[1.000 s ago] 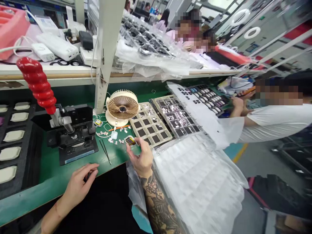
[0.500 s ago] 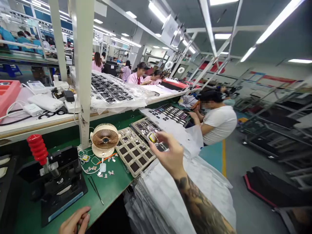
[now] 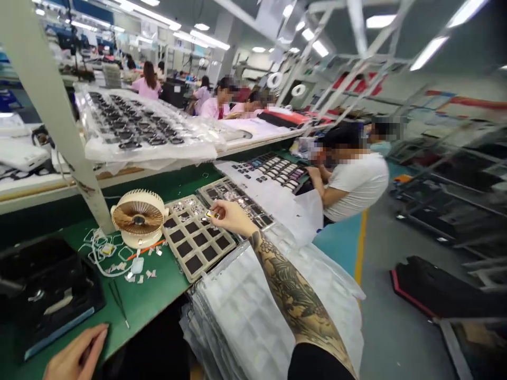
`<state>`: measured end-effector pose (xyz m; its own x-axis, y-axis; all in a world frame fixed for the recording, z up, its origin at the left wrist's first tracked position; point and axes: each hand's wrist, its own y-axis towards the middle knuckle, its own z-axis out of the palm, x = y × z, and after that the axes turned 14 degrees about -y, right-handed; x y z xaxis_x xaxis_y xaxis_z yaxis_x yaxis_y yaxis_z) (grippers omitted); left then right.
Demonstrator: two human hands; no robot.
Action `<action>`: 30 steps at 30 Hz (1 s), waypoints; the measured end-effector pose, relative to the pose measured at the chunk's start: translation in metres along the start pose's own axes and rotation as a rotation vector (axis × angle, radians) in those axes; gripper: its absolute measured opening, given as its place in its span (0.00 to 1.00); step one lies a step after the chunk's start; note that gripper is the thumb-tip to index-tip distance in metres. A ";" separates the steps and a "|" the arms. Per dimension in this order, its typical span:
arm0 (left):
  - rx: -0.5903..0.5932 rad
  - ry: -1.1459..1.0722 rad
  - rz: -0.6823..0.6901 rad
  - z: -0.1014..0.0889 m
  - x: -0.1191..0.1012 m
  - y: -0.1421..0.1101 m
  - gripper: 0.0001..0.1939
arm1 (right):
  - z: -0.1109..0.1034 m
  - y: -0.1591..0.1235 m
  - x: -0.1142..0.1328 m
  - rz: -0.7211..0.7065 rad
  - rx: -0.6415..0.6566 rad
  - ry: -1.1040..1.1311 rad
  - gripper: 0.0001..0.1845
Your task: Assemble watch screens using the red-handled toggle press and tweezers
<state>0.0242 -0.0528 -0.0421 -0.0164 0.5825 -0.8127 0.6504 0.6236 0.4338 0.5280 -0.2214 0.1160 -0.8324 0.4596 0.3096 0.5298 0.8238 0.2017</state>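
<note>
My right hand [image 3: 233,217] reaches out over the bench and pinches a small yellow-and-black part [image 3: 212,214] between thumb and fingers, just above the beige compartment tray [image 3: 196,238] and beside a dark tray [image 3: 240,199] of small parts. My left hand [image 3: 75,356] rests at the near edge of the green bench [image 3: 154,295], fingers curled loosely beside the black press jig [image 3: 43,295]; I cannot make out anything in it.
A small beige fan [image 3: 138,217] stands by a white post [image 3: 55,116], with loose metal bits, tweezers [image 3: 119,303] and a white cable in front. Stacked white plastic trays [image 3: 245,311] lie under my right forearm. A person in a white shirt [image 3: 356,177] works further along.
My view swung up and right. My right hand carried the small part from near the bench front out over the trays and lowered it toward the beige tray. The left hand stayed at the edge.
</note>
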 end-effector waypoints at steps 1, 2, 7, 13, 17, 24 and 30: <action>0.008 0.021 -0.024 -0.001 0.001 -0.002 0.10 | 0.010 -0.005 0.010 -0.079 0.071 0.017 0.13; 0.008 0.049 -0.041 -0.002 0.002 -0.005 0.09 | 0.020 -0.010 0.022 -0.157 0.131 0.024 0.13; -0.066 0.175 -0.072 0.004 -0.012 -0.017 0.08 | 0.065 -0.025 0.082 -0.515 0.347 -0.161 0.14; -0.164 0.199 -0.123 0.018 -0.034 -0.039 0.11 | 0.112 -0.038 0.143 -0.598 0.370 -0.215 0.16; -0.226 0.159 -0.073 0.019 -0.036 -0.049 0.11 | 0.132 -0.044 0.169 -0.673 0.398 -0.234 0.17; -0.254 0.233 -0.005 -0.011 -0.019 -0.068 0.18 | 0.164 -0.026 0.199 -0.612 0.205 -0.260 0.21; -0.266 0.407 0.046 -0.047 0.002 -0.069 0.19 | 0.193 0.004 0.248 -0.546 0.165 -0.417 0.24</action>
<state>-0.0564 -0.0698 -0.0553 -0.3224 0.7357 -0.5956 0.4414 0.6735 0.5930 0.2925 -0.0405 0.0139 -0.9825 0.0274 -0.1842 0.0142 0.9973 0.0725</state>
